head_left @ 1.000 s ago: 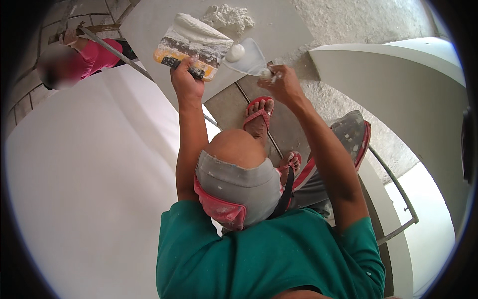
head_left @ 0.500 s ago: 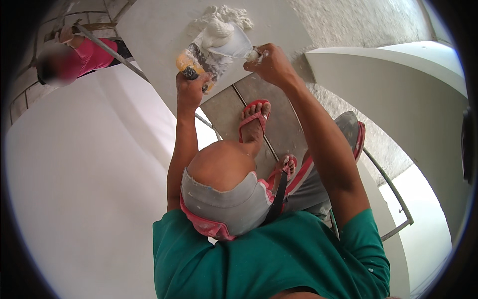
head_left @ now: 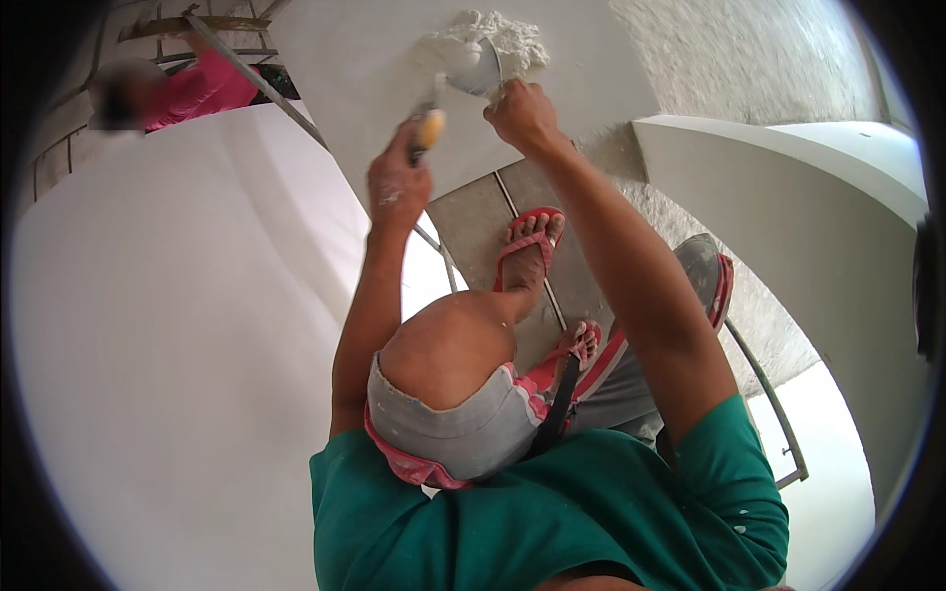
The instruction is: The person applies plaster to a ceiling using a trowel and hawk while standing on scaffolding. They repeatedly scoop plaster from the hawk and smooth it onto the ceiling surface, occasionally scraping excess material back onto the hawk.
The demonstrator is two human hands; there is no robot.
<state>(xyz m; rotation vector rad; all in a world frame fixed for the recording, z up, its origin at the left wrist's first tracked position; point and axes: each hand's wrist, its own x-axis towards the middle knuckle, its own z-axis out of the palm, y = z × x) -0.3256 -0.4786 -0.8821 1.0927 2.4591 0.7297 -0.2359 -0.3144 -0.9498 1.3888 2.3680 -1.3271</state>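
1. Grip on both sides is closed: my left hand [head_left: 399, 182] wraps an orange-yellow and black-handled scraper [head_left: 427, 133], its blade blurred; my right hand [head_left: 524, 116] is curled tight around the handle end of a flat, greyish translucent spatula [head_left: 483, 71].
2. Landmark is the lumpy white putty heap [head_left: 517, 41] on the smooth pale board [head_left: 581, 89]. Spatula lies against its near side; scraper is nearer me and to its left, apart from it.
3. Putty could slide off the spatula, I judge, if I tilted it too steeply.
4. Scraper and spatula could knock together if I swung my left wrist toward the heap.
5. Spilled putty could reach my red flip-flop [head_left: 532, 241], nearer me than the heap.
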